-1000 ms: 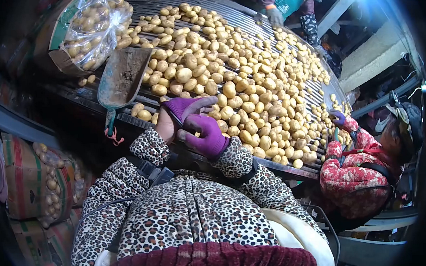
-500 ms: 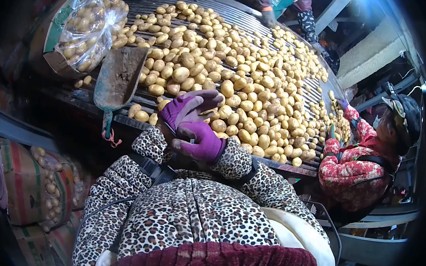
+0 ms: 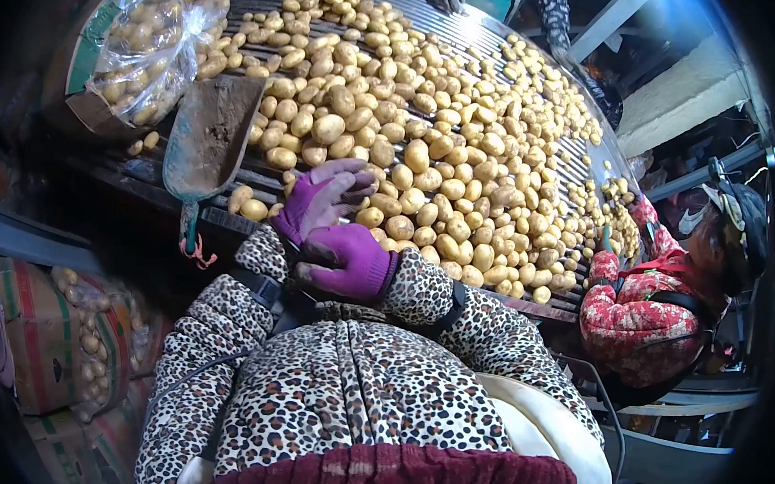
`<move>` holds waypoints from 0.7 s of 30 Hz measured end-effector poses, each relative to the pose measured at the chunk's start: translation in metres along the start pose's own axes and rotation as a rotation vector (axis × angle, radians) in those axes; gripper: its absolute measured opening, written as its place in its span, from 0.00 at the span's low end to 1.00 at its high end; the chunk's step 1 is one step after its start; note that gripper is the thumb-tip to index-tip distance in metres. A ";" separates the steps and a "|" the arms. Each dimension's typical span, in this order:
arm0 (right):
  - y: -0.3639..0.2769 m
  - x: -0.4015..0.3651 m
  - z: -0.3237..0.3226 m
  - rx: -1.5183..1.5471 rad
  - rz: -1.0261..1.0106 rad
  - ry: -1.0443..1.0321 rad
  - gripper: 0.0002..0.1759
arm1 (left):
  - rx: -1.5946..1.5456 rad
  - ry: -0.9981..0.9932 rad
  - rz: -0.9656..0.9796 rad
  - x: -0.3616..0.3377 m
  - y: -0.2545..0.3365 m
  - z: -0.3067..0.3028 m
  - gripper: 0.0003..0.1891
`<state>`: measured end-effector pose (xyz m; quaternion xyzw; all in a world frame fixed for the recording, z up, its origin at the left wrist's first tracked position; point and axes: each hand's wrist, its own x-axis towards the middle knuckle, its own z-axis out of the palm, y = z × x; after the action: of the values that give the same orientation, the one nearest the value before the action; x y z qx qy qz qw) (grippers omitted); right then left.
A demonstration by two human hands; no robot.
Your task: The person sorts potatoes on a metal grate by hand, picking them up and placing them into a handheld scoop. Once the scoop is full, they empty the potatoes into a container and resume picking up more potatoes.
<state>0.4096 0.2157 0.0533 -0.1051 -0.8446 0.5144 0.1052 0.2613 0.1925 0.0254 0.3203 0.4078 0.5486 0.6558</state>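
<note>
- Your left hand wore a purple glove with greyish palm and fingers; its grip was loosely open, fingers extended to the right at the near edge of the potatoes, holding nothing you could see.
- Your right hand, nearer you, wore a matching glove; its grip was partly curled beside the left glove's cuff, but you cannot tell whether it pinched the fabric.
- The potatoes lay spread over the slatted tabletop, beyond your hands and off to the right.
- A dirty scoop lay left of them, handle toward you, near a clear bag of potatoes.
- On the right stood a person in red.
</note>
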 end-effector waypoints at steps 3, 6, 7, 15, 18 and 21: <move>0.009 0.005 -0.001 0.023 0.063 -0.056 0.16 | 0.769 0.047 0.328 -0.017 0.026 -0.018 0.18; 0.034 -0.018 -0.027 0.081 0.049 0.032 0.15 | 0.694 0.495 0.294 -0.047 0.064 -0.047 0.19; 0.037 -0.028 -0.046 0.024 0.119 0.101 0.15 | 0.747 0.635 0.350 -0.063 0.072 -0.066 0.20; 0.111 -0.073 -0.112 -0.749 0.272 0.190 0.30 | 0.919 1.003 0.144 -0.121 0.025 -0.237 0.30; 0.127 -0.055 -0.100 -0.923 0.237 0.037 0.40 | 0.768 1.093 0.042 -0.115 0.040 -0.222 0.32; 0.144 -0.040 -0.102 -1.015 0.169 -0.013 0.41 | 0.611 1.128 -0.032 -0.117 0.047 -0.209 0.30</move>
<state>0.4871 0.3554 -0.0319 -0.2076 -0.9771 0.0471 -0.0062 0.0470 0.0812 -0.0091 0.1488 0.8328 0.4821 0.2279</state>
